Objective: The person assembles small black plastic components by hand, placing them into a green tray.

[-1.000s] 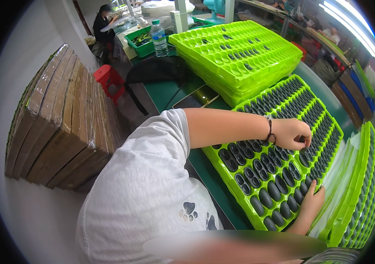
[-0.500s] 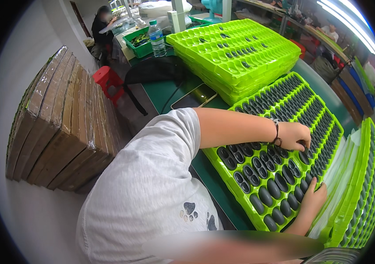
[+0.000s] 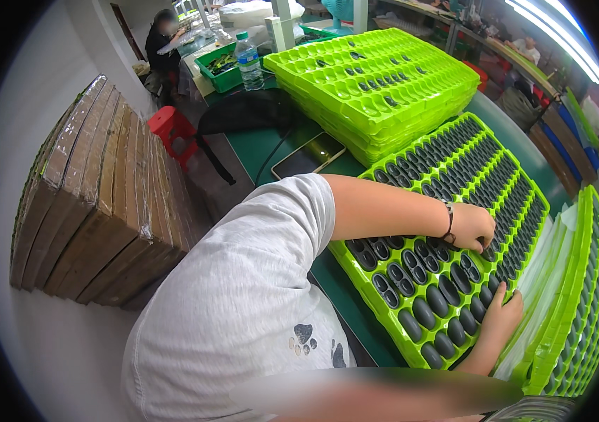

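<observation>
A bright green moulded tray [image 3: 377, 309] lies at a slant in front of me, its slots filled with dark grey oval pieces. Some nearer pieces show two holes; others, like the smooth oval piece [image 3: 411, 325], have a rounded face up. My left hand [image 3: 471, 226], with a dark bracelet at the wrist, reaches across the tray. Its fingers are bent down and pinched together over a slot; whatever is between them is hidden. At the tray's right edge rests my right hand [image 3: 502, 320], thumb and fingers apart, touching the rim near the end pieces.
Behind stands a stack of green trays [image 3: 384, 91] with a few dark pieces. Another filled tray [image 3: 566, 302] leans at right. A phone [image 3: 308, 155], black bag [image 3: 246, 112] and water bottle [image 3: 249, 62] lie nearby. Wrapped cardboard [image 3: 95, 197] and a red stool [image 3: 173, 130] are left.
My left hand has shifted slightly right and down. The dark oval under its fingertips no longer shows, and green slot surface appears there. My right hand has stayed at the tray edge.
</observation>
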A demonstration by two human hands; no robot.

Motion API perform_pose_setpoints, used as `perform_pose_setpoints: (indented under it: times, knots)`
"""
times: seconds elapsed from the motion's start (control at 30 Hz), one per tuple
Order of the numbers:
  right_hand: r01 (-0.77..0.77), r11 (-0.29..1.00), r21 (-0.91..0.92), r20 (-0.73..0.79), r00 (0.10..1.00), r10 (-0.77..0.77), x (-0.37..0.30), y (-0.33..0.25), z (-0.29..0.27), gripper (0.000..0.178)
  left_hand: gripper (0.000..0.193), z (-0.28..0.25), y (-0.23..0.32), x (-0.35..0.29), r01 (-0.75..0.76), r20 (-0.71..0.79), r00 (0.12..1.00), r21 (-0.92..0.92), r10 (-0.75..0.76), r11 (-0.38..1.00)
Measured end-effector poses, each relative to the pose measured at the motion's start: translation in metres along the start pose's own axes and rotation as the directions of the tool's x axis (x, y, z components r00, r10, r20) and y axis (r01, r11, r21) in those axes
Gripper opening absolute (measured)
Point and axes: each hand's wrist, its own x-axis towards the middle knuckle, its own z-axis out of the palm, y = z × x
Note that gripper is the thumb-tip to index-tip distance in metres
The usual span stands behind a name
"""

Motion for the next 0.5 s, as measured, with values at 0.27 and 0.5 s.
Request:
perform_pose_setpoints:
  times: [0.27,0.5]
  knots:
    - [-0.002,1.000,-0.001,0.013,1.000,0.002,0.0003,-0.0006,-0.0001,0.058,0.011,0.0036,-0.0007,0.0008,-0.007,-0.036,0.999,0.025,0.008,1.000]
    - [-0.004,1.000,-0.003,0.015,1.000,0.004,-0.0003,-0.0025,-0.0004,0.058,0.010,0.0002,0.0025,-0.0011,0.005,-0.032,0.999,0.040,-0.004,0.999]
